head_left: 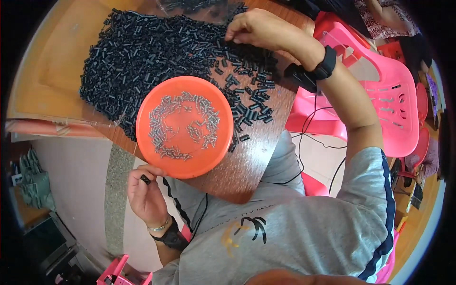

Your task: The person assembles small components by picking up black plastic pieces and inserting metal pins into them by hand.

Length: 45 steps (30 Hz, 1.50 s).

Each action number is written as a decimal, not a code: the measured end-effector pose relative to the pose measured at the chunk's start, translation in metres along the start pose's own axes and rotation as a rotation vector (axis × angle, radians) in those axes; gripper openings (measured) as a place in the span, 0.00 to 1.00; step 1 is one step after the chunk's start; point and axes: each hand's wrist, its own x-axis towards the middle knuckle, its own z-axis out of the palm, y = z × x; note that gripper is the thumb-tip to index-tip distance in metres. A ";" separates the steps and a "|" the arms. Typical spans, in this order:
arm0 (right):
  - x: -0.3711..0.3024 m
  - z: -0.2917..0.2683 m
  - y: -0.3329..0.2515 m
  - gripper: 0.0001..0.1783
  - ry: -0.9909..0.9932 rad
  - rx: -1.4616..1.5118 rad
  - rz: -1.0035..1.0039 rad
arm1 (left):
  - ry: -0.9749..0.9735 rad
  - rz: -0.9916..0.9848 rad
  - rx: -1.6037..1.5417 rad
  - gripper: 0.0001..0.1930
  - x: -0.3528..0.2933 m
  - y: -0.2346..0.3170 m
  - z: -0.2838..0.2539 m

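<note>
A large heap of small black plastic cylinder-shaped parts (147, 52) covers much of the brown table (256, 145). An orange-red round basin (185, 167) stands against the near side of the heap, and many small metal springs (209, 114) lie in it, mostly in a ring. Beside the basin's lower left rim, my left hand (146, 199) is closed around one small black plastic part (145, 179) between thumb and fingers. My right hand (259, 29) reaches over the far right of the heap with its fingertips pinched together. Whatever they might hold is hidden.
Loose black parts are scattered right of the basin. A clear plastic bag (204, 12) lies at the far edge. Pink plastic chairs (389, 104) stand to the right, with a black cable (301, 137) hanging near my right arm. Another person (387, 19) is at the upper right.
</note>
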 end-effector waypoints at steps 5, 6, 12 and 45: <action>-0.007 -0.002 0.000 0.10 0.014 -0.001 0.018 | 0.006 -0.015 0.001 0.14 0.000 0.000 0.000; -0.008 -0.001 0.001 0.10 0.015 -0.002 0.017 | 0.006 -0.014 0.000 0.14 -0.001 0.000 0.000; -0.002 0.001 -0.004 0.10 -0.017 0.027 0.013 | -0.004 -0.011 -0.027 0.12 -0.001 0.000 0.001; -0.002 -0.006 -0.012 0.09 -0.047 -0.075 0.037 | -0.009 -0.036 -0.018 0.12 -0.004 0.001 0.002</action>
